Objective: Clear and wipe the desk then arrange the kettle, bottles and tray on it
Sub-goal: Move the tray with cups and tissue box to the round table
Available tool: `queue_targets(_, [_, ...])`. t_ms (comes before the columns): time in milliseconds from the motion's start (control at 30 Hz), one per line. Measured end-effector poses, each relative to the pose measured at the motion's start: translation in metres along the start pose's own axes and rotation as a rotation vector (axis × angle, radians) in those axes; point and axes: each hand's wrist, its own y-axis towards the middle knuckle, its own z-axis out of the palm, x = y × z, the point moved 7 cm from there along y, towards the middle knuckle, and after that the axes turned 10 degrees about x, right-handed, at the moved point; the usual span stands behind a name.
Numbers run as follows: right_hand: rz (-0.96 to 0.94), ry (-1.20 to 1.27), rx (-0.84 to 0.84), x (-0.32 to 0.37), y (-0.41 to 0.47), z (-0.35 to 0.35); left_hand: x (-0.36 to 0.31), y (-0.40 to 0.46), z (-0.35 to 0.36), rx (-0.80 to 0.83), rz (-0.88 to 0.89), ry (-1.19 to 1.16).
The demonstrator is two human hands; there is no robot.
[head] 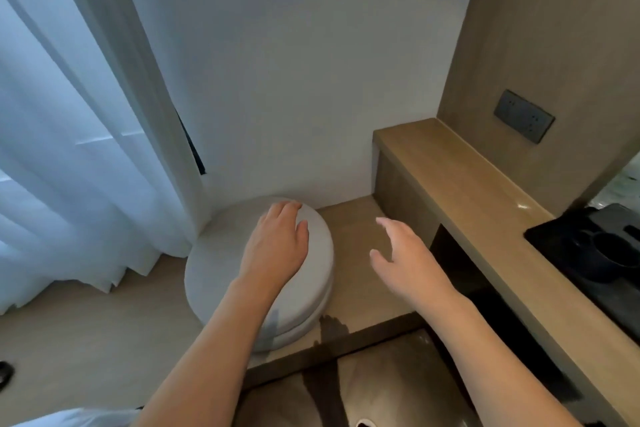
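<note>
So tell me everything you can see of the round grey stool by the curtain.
The round grey stool looks upholstered in pale fabric, with a seam splitting its side into two stacked layers. It stands upright on the wooden floor in the corner, between the white curtain and the desk, close to the wall. The left hand rests on its top, fingers reaching its far edge. Its base is hidden.

No readable text, label, brand, number or sign shows anywhere.

The black tray [568, 246] runs off the right edge; the dark cups in it are too dim to make out. The left hand [277, 246] hides part of the round stool [214, 263].
</note>
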Motion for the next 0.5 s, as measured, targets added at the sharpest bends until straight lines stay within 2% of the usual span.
queue_targets(200, [0.071, 0.029, -0.006, -0.014, 0.068, -0.024, -0.009, 0.099, 0.016, 0.094, 0.052, -0.006])
queue_targets(367, [0.238, 0.077, -0.137, -0.048, 0.085, -0.063, -0.063, 0.176, 0.037, 0.229, 0.266, 0.022])
queue_targets(500, [0.395, 0.101, -0.26, -0.073, 0.074, -0.093, -0.123, 0.219, 0.052, 0.274, 0.467, -0.021])
